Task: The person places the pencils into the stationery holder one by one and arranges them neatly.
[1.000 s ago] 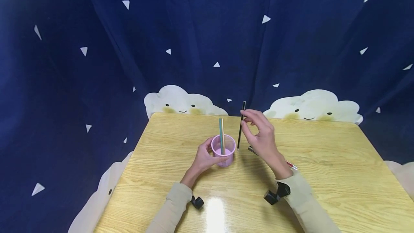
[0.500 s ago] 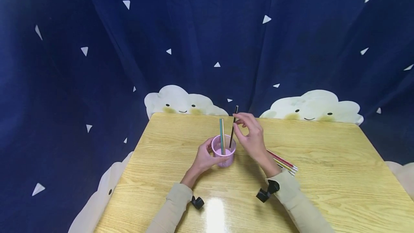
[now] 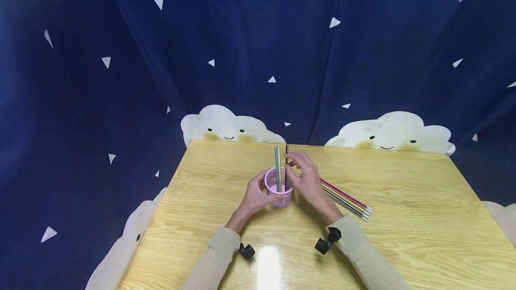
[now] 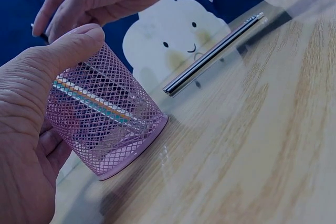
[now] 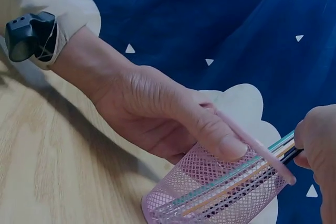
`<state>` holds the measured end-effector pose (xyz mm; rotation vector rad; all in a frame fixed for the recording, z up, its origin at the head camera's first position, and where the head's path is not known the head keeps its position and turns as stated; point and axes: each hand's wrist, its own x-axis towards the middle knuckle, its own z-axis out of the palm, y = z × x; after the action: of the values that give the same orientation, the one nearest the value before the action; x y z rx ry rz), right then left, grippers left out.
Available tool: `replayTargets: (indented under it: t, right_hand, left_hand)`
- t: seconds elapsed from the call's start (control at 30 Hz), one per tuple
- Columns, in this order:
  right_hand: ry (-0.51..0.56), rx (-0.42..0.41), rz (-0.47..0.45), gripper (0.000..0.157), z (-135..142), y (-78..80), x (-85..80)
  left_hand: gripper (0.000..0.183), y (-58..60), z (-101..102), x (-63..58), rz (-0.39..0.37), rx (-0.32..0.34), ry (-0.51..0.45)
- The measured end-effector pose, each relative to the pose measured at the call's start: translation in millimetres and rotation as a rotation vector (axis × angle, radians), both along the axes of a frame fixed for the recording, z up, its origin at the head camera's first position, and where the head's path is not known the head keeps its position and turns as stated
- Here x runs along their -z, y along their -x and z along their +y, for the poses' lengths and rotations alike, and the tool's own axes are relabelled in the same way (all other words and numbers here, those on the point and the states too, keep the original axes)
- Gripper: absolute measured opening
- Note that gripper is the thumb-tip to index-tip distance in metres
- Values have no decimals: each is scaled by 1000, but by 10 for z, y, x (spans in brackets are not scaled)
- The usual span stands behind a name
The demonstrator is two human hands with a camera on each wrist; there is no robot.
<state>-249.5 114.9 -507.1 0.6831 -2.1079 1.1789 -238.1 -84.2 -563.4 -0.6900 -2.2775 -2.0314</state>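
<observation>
My left hand (image 3: 258, 194) grips a pink mesh pen holder (image 4: 113, 114) around its side, thumb near the rim, its base on the table. Inside lean a teal pencil (image 3: 277, 164) and a white-and-orange pencil (image 3: 280, 169). My right hand (image 3: 307, 180) pinches a black pencil (image 3: 286, 149) near its upper part, just above the rim. The black pencil's lower part stands within the pen holder, seen through the mesh in the right wrist view. Right of the holder, several pencils (image 3: 346, 198), red, yellow and black, lie side by side on the table.
The wooden table (image 3: 423, 218) reaches back to a dark blue curtain (image 3: 242, 35) printed with white triangles and smiling clouds. Small black cameras (image 3: 322, 245) are strapped to both wrists.
My right hand has moved left and lowered the black pencil from beside the pen holder into it. The pencils on the table have come into fuller view. The left hand keeps its hold.
</observation>
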Motion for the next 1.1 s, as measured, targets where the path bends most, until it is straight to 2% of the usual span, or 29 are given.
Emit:
replayTargets:
  t: [0.33,0.63,0.83,1.1]
  right_hand:
    - [-27,-34,-16,35,4,-4,59]
    - [-97,-2,-103,33,14,-40,73]
    - [-109,5,-91,32,23,-58,89]
    - [-68,23,-78,32,99,-147,131]
  left_hand:
    - [81,9,13,-20,-10,-13,4]
    - [80,11,35,4,-22,-11,8]
    - [81,9,32,-2,-32,-25,17]
    - [82,-9,19,-40,-40,-18,-2]
